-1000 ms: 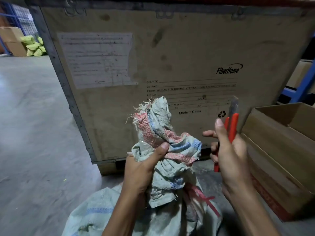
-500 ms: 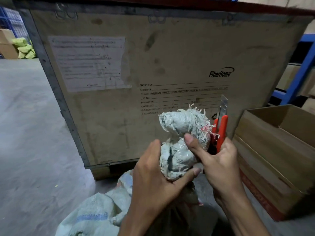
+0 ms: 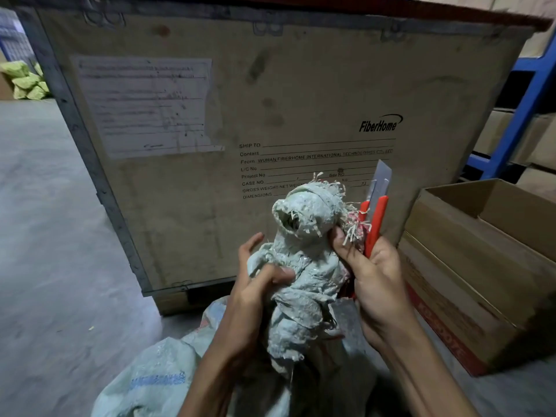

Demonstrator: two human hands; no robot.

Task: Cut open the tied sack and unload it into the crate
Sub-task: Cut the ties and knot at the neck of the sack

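The pale grey-green woven sack (image 3: 156, 383) stands on the floor at the bottom of the view, its frayed, bunched neck (image 3: 307, 236) held upright between my hands. My left hand (image 3: 255, 284) grips the neck low on its left side. My right hand (image 3: 373, 278) holds a red utility knife (image 3: 376, 218) with its blade out and pointing up, while its thumb presses the frayed top of the neck. A strip of red tie shows low behind the neck, mostly hidden. The large wooden crate (image 3: 270, 100) stands just behind the sack.
An open cardboard box (image 3: 481, 254) sits on the floor at the right, close to my right hand. Blue shelving (image 3: 523, 109) with cartons rises behind it. Bare concrete floor (image 3: 45, 236) stretches to the left, with yellow-green bags (image 3: 24, 82) far back.
The sack neck has been twisted and turned, so its red and blue printed side no longer shows. My right hand with the knife has come in against the neck, thumb on its frayed top.
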